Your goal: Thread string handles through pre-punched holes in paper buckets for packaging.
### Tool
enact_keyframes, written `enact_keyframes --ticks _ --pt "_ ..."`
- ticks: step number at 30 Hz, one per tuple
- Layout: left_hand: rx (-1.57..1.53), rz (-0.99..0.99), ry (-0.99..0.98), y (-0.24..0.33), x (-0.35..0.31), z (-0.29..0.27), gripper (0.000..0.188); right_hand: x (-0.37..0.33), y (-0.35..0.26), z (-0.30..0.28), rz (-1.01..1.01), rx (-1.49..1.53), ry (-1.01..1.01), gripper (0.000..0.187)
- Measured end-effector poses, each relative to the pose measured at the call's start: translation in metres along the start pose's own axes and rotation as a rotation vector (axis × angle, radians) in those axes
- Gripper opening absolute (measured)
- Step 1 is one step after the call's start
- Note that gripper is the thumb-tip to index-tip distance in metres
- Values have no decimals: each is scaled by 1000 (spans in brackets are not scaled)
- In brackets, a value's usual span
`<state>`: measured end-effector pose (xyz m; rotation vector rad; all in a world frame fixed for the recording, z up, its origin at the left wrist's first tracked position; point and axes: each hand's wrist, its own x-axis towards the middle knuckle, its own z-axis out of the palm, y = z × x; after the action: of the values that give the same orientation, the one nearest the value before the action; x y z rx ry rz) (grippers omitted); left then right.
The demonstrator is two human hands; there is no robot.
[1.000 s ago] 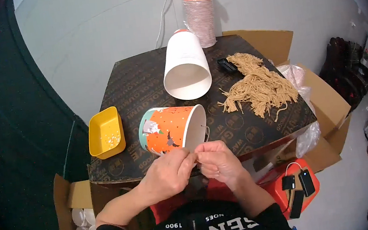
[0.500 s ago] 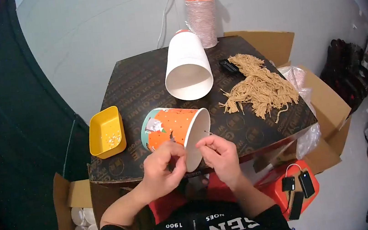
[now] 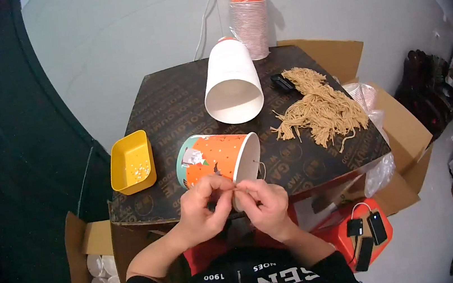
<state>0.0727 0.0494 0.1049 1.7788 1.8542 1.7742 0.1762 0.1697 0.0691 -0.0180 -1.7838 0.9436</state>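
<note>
An orange and mint-green paper bucket (image 3: 214, 155) lies on its side near the table's front edge, its white mouth turned right. In front of its rim, my left hand (image 3: 206, 209) is closed in a pinch. My right hand (image 3: 265, 204) pinches too, its fingertips meeting those of the left. A thin tan cord (image 3: 264, 169) loops out of the bucket's mouth beside my right fingers; its end between the fingertips is mostly hidden. Farther back lies a stack of white paper buckets (image 3: 232, 81), open end toward me.
At right a bundle of tan cords (image 3: 321, 110) lies by a black clip-like object (image 3: 282, 82). A yellow tray (image 3: 132, 164) with small white bits is at left. A tall stack of cups (image 3: 251, 28) stands against the wall. Cardboard boxes (image 3: 400, 126) flank the table.
My right hand has moved left and slightly down to meet my left fingertips. The cord now shows as a loop at the bucket's mouth. The bucket has shifted slightly.
</note>
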Motion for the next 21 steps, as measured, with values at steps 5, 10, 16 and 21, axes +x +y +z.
enact_keyframes --ticks 5,10,16,21 --pt "-138 -79 -13 -1 -6 0 21 -5 -1 -1 97 58 20 10" --pt "-76 -52 11 -3 -8 7 27 -6 -3 -2 218 190 -6 5" --pt "153 83 14 -1 1 7 19 -10 1 -1 295 246 -17 5" --pt "179 70 35 -1 2 9 17 0 -2 -3 72 21 29 10"
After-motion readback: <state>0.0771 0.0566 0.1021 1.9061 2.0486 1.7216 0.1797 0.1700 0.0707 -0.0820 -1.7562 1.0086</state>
